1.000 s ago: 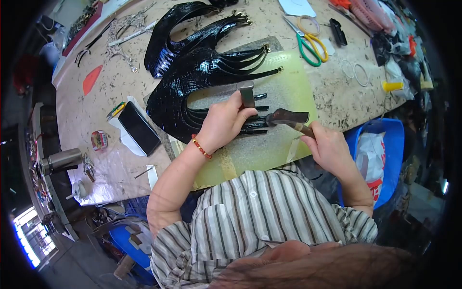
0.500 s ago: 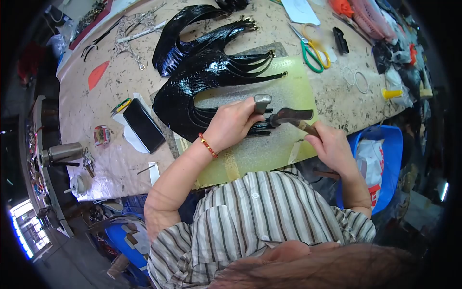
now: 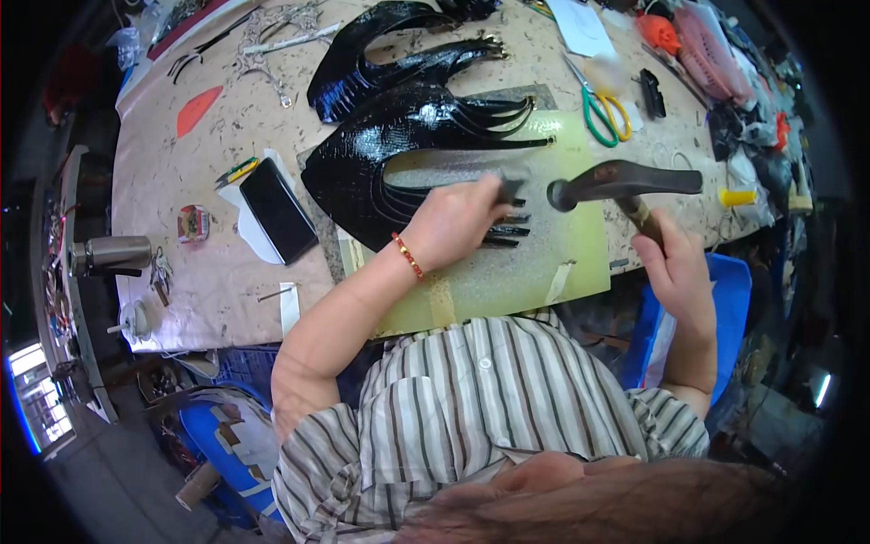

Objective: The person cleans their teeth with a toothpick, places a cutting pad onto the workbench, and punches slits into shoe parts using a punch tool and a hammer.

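Observation:
A glossy black leather piece (image 3: 362, 159) with long narrow strips lies partly on a translucent yellow-green board (image 3: 580, 249). My left hand (image 3: 458, 218), with a red beaded bracelet at its wrist, is closed around a small metal tool (image 3: 514, 184) over the strip ends; the tool is blurred. To the right, my right hand (image 3: 675, 267) grips the handle of a hammer (image 3: 625, 181). The hammer's head is raised over the board's right part, apart from the metal tool. Behind lies a second black leather piece (image 3: 340, 77).
On the left of the table (image 3: 154, 190) lie a black phone (image 3: 278, 210), a red triangular piece (image 3: 198, 111) and a small box (image 3: 193, 224). Green-and-yellow scissors (image 3: 603, 113) and a black clip (image 3: 652, 93) lie at the back right. A blue bin (image 3: 732, 304) stands beside the right forearm.
The hammer has risen and moved right, away from the metal tool, with my right hand. My left hand has shifted slightly right with the tool. The view has shifted a little.

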The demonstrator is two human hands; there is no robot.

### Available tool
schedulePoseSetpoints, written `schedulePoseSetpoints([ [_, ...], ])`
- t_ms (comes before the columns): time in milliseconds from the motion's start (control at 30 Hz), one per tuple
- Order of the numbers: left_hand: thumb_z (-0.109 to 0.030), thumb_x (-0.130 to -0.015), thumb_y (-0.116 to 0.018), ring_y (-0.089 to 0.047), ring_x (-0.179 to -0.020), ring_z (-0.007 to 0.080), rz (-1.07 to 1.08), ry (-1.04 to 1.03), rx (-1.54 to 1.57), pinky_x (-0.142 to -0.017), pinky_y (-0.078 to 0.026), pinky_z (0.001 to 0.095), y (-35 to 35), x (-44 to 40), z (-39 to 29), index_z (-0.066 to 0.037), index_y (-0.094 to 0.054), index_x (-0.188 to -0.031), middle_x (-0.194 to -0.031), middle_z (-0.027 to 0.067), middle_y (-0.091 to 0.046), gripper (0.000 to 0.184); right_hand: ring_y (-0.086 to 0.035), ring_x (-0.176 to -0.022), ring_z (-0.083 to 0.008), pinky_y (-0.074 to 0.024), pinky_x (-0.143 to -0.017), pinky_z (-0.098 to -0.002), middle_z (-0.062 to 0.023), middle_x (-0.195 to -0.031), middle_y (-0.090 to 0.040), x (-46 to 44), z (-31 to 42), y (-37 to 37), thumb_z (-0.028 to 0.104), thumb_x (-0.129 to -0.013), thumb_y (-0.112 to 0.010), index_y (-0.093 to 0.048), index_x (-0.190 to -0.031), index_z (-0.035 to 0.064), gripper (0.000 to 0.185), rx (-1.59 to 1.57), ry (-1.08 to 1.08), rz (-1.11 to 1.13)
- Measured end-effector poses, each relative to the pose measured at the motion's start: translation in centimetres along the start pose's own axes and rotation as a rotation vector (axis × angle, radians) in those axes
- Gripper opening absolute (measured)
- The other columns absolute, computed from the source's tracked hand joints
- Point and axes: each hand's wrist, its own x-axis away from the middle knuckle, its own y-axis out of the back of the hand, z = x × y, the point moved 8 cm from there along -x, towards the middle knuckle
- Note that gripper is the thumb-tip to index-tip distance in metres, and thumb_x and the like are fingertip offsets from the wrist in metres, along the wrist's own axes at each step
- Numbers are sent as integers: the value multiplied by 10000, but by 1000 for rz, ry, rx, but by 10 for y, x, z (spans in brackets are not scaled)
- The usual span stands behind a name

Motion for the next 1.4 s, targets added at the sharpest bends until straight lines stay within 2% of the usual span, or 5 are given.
schedulePoseSetpoints([
  [67, -168, -929, -592, -619, -642, 461, -36, 272, 187, -547, -504, 504, 1, 0, 26, 17, -402, -1071, -694, 246, -614, 301, -577, -650, -423, -434, -563, -441, -220, -678, -562, 9, -11, -24, 188, -884, -633, -509, -863, 12, 216, -18, -33, 88],
  [433, -198, -1046, -385, -699, -729, 202, -254, 447, 993, -602, -589, 280, 9, -1, 56, -35, -358, -1072, -818, 98, -604, 168, -618, -598, -361, -483, -550, -460, -158, -637, -581, 29, -21, -79, 279, -895, -631, -498, -838, 35, 283, 176, -13, 236],
  [600, -158, -934, -631, -655, -757, 92, -98, 304, 594, -650, -510, 265, 14, 6, 32, -14, -579, -1057, -829, 49, -669, 197, -625, -629, -367, -488, -567, -464, -168, -681, -596, 29, -25, -81, 284, -903, -620, -495, -861, 29, 287, 153, -52, 275],
  [800, -178, -890, -682, -707, -761, 257, -1, 201, 306, -678, -534, 317, 8, 10, 8, -9, -575, -1048, -844, 145, -693, 255, -629, -651, -374, -489, -580, -471, -174, -700, -604, 30, -30, -84, 289, -909, -611, -495, -869, 24, 293, 135, -84, 299],
  [1400, -182, -852, -699, -637, -709, 342, -7, 13, 122, -614, -507, 389, 3, 10, -1, -29, -551, -906, -775, 139, -634, 220, -613, -639, -395, -468, -576, -477, -183, -665, -596, 23, -32, -81, 281, -907, -611, -511, -862, 29, 275, 79, -78, 262],
])
